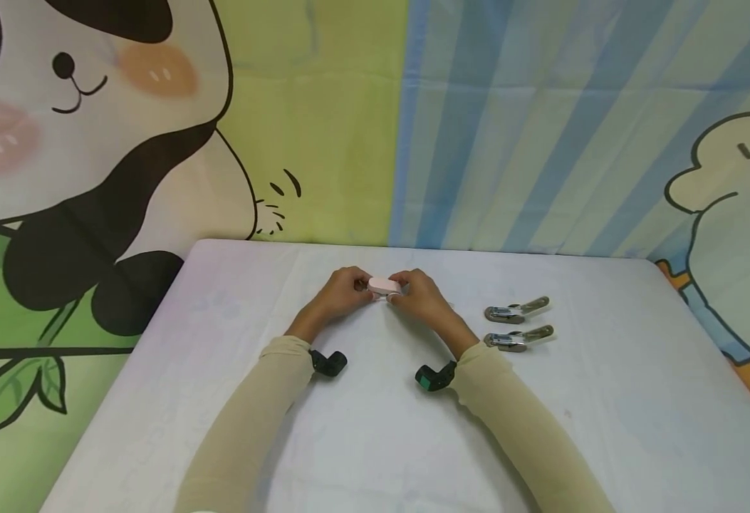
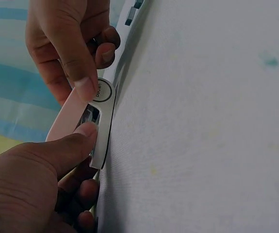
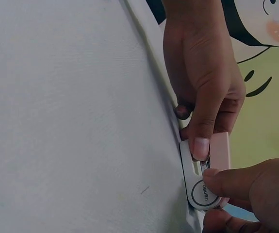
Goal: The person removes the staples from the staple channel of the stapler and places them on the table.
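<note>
Stapler (image 2: 103, 121) between left and right fingers (image 2: 78, 138)

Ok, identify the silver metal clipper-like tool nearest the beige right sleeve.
The lower tool in the head view, beside the cuff; the upper tool lies farther off.

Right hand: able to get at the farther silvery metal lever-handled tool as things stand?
Probably yes: bare white tabletop lies between the right hand and the farther tool. The hand would likely need to let go of the elongated pink-and-white device first.
</note>
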Demonstrator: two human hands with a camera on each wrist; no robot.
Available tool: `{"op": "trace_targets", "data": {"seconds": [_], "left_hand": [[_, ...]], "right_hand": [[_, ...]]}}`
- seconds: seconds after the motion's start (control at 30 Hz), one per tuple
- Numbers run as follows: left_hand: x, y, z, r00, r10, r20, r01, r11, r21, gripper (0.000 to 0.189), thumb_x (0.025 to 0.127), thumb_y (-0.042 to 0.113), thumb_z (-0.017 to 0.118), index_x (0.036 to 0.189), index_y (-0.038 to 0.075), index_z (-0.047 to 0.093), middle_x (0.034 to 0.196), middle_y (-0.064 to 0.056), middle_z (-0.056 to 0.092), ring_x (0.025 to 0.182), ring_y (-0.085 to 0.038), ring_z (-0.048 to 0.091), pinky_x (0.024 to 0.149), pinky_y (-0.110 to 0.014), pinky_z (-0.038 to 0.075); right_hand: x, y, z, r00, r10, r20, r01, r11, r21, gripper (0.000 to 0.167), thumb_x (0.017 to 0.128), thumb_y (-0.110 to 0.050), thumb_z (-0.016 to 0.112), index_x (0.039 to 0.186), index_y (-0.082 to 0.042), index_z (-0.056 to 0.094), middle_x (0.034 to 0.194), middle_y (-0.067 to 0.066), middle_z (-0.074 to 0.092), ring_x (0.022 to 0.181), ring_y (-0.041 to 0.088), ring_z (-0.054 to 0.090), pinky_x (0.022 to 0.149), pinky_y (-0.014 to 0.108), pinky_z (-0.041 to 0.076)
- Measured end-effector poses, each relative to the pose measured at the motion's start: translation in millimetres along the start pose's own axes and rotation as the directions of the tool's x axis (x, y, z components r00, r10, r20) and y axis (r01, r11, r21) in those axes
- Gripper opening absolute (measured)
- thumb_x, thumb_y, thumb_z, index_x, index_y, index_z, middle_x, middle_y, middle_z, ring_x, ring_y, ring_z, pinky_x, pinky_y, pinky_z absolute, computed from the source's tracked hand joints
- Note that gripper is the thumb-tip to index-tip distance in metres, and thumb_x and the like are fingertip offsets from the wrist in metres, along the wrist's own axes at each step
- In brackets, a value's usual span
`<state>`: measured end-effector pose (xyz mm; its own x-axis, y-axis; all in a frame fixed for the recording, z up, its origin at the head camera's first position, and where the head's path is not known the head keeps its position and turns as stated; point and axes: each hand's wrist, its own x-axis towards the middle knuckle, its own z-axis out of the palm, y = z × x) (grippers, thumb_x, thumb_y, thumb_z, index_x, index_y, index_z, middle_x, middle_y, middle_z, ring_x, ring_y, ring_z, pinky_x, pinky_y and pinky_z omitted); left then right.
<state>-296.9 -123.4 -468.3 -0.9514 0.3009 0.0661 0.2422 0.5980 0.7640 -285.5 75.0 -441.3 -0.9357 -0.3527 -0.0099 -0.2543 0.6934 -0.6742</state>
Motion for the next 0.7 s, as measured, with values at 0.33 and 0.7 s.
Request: {"op": "trace_targets", "data": {"seconds": [0.33,0.7], "left_hand": [[-14.4,7.0,1.8,0.997,0.034,0.073,-0.034,0.999,0.012,0.021,0.084,0.008,0.074,0.104,0.001,0.07,0.088,-0.005,0.06,0.08,-0.017,0.053,0.071,-0.03,0.044],[-38.5,20.8,5.7,0.978,0.175,0.116,-0.177,0.984,0.003,0.014,0.08,0.008,0.077,0.093,0.006,0.07,0.086,0.002,0.062,0.077,-0.014,0.053,0.068,-0.028,0.045]], "right_hand": [[-18.2,-3.0,-1.7,1.0,0.026,0.01,-0.025,0.997,-0.073,0.026,0.088,-0.014,0.071,0.113,-0.006,0.07,0.107,0.009,0.063,0.102,0.026,0.058,0.087,0.044,0.045],[-58.3,-10.3,-14.9,0.998,-0.045,0.044,0.051,0.988,-0.145,0.024,0.087,-0.019,0.075,0.109,-0.01,0.071,0.101,0.002,0.064,0.091,0.021,0.059,0.076,0.04,0.046]]}}
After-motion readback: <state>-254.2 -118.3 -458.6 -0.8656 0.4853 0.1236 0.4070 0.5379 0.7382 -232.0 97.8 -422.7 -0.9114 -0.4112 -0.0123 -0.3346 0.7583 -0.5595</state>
